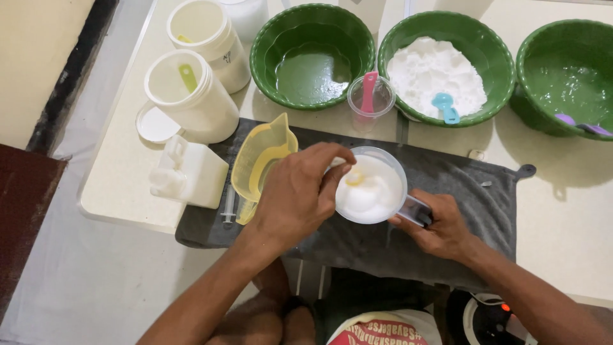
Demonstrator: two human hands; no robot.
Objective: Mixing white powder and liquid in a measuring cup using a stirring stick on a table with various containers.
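Note:
A clear plastic measuring cup filled with white powder rests on a grey cloth. My right hand grips its handle at the lower right. My left hand reaches over the cup's left rim, fingers pinched on a small yellow spoon whose bowl dips into the powder.
Behind stand three green bowls: one with liquid, one with white powder and a blue scoop, one with a purple scoop. A clear cup with a pink spoon, a yellow jug, two white jars and a white bottle sit left.

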